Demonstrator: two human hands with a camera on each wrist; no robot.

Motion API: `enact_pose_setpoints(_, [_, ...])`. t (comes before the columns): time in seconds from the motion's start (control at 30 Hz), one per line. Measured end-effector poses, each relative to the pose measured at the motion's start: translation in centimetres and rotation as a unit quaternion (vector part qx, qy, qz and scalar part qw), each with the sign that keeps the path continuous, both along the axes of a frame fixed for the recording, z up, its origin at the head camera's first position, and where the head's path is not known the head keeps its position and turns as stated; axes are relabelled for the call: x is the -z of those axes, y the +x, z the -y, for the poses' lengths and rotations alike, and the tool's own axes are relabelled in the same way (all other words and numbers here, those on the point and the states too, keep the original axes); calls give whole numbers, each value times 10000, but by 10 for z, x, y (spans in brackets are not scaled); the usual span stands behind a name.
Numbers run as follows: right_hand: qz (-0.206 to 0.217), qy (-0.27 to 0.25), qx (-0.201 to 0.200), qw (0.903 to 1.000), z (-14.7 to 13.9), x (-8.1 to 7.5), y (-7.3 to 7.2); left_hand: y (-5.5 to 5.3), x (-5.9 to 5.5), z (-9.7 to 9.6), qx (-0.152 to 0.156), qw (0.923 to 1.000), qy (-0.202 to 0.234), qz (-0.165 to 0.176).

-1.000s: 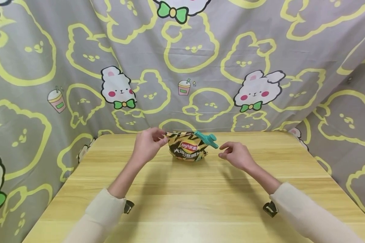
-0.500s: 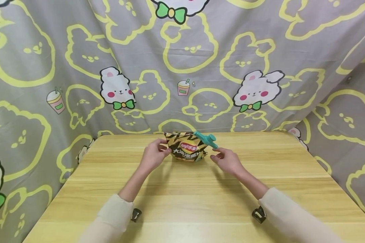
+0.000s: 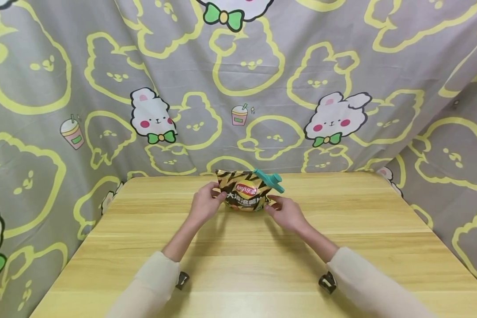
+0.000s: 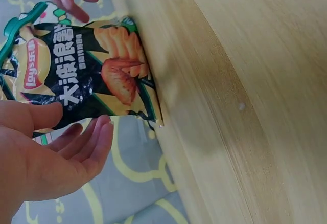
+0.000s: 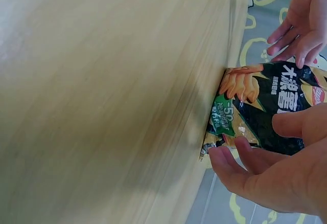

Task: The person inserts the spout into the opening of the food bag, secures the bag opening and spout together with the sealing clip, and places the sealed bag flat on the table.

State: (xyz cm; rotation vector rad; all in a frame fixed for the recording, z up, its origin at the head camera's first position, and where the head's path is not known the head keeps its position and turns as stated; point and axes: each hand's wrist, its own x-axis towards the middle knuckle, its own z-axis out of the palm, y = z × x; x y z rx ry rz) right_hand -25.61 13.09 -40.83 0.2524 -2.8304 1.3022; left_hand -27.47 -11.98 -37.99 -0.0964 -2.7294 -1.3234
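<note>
A black and gold Lay's chip bag (image 3: 244, 195) stands upright near the back of the table. A teal bag clip (image 3: 268, 179) with a round knob slants across its upper right corner. My left hand (image 3: 206, 203) holds the bag's left side, its thumb over the front and fingers at the edge and behind. At the lower right side, my right hand (image 3: 288, 213) has its thumb on the front and its fingers at the side edge. The right wrist view shows the bag's bottom (image 5: 220, 114) at the tabletop. Some fingertips are hidden behind the bag.
The wooden table (image 3: 242, 265) extends toward me and to both sides. A grey curtain (image 3: 258, 145) with yellow outlines and rabbits hangs right behind the bag. Dark wrist devices (image 3: 327, 282) sit at the sleeve cuffs.
Both hands have moved in toward the bag. The left came down from its top left corner to its side; the right came leftward to its lower right side. The bag leans slightly differently.
</note>
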Motion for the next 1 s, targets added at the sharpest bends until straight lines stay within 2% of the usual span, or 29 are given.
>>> enact_pose_setpoints(0.47, [-65,-109,266,9996,20,-2,-6,-10,3,-7,-335,9993,-2,-145])
enact_pose_setpoints(0.8, [35,-382,369,9986,28,-2,-15,-17,11,-14,-248,9991,134,-308])
enact_pose_setpoints(1.0, [365,-677,342,9964,35,0,-22,-23,21,-18,-198,9988,-190,-411])
